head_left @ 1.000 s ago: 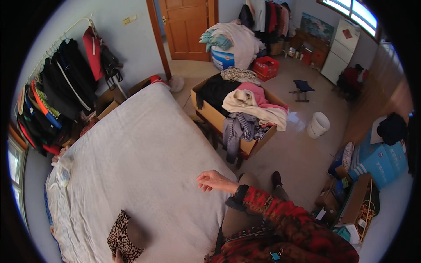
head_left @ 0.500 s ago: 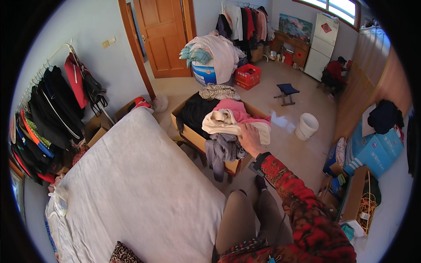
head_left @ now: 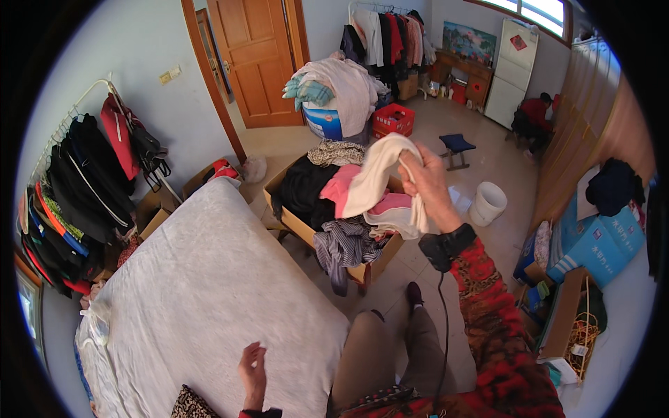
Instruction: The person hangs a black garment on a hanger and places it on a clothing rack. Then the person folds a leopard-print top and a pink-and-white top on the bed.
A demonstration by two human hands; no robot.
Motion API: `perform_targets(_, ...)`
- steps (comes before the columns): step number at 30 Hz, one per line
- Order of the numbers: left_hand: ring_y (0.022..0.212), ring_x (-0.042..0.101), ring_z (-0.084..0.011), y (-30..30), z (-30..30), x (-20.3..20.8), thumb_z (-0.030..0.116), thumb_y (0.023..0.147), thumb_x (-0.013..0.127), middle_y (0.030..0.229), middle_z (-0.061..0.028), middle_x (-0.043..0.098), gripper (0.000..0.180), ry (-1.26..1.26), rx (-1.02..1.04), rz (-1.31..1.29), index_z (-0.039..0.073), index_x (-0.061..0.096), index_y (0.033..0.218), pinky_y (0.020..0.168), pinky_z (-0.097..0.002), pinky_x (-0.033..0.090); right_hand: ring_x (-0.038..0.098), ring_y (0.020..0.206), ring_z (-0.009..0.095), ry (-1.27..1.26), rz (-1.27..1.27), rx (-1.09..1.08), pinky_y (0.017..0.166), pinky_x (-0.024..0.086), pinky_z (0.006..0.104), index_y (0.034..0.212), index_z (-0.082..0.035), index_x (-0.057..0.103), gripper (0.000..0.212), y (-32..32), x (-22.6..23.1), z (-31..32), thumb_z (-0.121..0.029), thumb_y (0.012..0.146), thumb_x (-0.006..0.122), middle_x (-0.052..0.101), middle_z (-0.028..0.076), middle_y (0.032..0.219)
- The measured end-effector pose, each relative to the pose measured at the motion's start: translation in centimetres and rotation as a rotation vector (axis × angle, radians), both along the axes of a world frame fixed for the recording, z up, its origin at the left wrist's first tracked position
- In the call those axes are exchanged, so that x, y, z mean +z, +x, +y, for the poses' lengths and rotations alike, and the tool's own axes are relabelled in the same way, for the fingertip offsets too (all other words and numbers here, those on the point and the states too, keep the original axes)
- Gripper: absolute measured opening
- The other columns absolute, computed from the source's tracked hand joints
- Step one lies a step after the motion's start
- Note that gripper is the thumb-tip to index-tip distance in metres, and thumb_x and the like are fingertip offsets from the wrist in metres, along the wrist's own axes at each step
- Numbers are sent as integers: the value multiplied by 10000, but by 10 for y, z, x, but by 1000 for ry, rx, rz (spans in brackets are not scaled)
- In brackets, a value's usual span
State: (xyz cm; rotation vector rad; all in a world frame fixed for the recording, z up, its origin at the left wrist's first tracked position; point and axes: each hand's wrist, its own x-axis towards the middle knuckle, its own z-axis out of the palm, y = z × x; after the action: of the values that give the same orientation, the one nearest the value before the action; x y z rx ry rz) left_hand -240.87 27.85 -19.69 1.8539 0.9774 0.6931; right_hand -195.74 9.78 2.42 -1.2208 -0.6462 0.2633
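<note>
Below our right hand, which grips a cream garment, sits a cardboard box of clothes on tiled floor; our left hand hovers, fingers loosely spread, over the grey bedspread.

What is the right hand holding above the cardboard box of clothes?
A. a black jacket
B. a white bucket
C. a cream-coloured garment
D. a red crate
C. The right hand grips a cream-coloured garment lifted over the cardboard box, while the white bucket and the red crate stand on the floor, apart from the hand.
</note>
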Motion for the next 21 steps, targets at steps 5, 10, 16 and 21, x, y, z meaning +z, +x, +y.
perform_targets(5,913,648,-150,104,-54,31,105,916,606,944,-83,681,255,-189,-372,-190,3,584,1149,802,-281,504,335,425,16,71,-133,113,391,264,195,1043,-26,576,160,-45,74,-49,-155,961,525,476,-15,621)
perform_targets(10,1035,609,-176,173,-98,59,291,950,562,1118,-111,628,475,-370,-609,-234,10,457,1319,882,-304,475,369,432,25,33,-228,181,394,274,200,1097,-15,582,233,-103,84,-116,-169,924,558,506,-7,615)
perform_targets(16,1207,512,-267,227,-110,94,592,959,348,1320,-193,509,753,-1304,-759,-701,-41,379,1365,1029,-391,393,659,787,314,-252,-684,867,662,504,346,1174,42,554,413,-172,46,-162,-75,805,699,659,166,916)
perform_targets(21,873,665,-234,233,-118,102,250,926,574,1069,-136,655,385,-1121,-465,-475,-36,544,1183,802,-349,543,623,993,306,-384,-425,1366,850,470,353,1206,42,535,429,-208,1,-171,-86,829,692,623,201,1080)
